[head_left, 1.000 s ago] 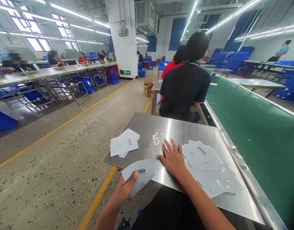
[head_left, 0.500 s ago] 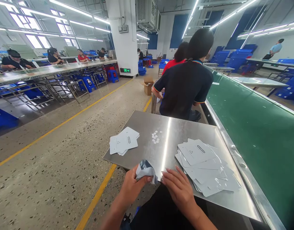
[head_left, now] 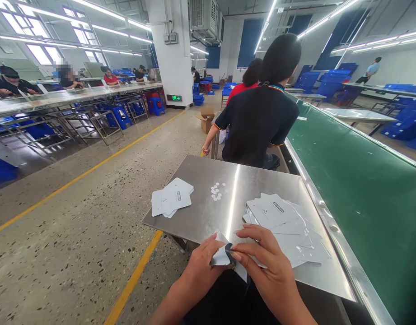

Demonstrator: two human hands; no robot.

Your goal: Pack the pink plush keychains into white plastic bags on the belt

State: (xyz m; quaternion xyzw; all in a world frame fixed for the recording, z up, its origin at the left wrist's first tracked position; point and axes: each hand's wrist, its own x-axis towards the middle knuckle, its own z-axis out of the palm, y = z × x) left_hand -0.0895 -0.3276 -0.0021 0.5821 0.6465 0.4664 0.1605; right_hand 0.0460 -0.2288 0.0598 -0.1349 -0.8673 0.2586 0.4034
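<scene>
My left hand (head_left: 201, 267) grips a small white pouch (head_left: 220, 256) with a dark edge, bent over just above the near edge of the metal table (head_left: 197, 221). Thumb and fingertips of my right hand (head_left: 268, 257) pinch the dark edge of that pouch. What lies inside the pouch is hidden. Beyond my left hand is a small stack of flat white printed pouches (head_left: 171, 198). A larger, spread-out pile of similar pouches (head_left: 289, 221) lies past my right hand, which partly covers it. Several small white round pieces (head_left: 216, 193) are scattered between the two.
A person in a dark shirt (head_left: 258, 122) sits beyond the table's far edge. Along the right runs a green conveyor belt (head_left: 360, 171) with a metal rail. An open cardboard box (head_left: 207, 122) stands on the floor ahead. To the left is a walkway with yellow lines.
My right hand has risen off the table's near edge and now pinches the pouch. The left hand has shifted right with it. The seated person's arm has swung down to the left.
</scene>
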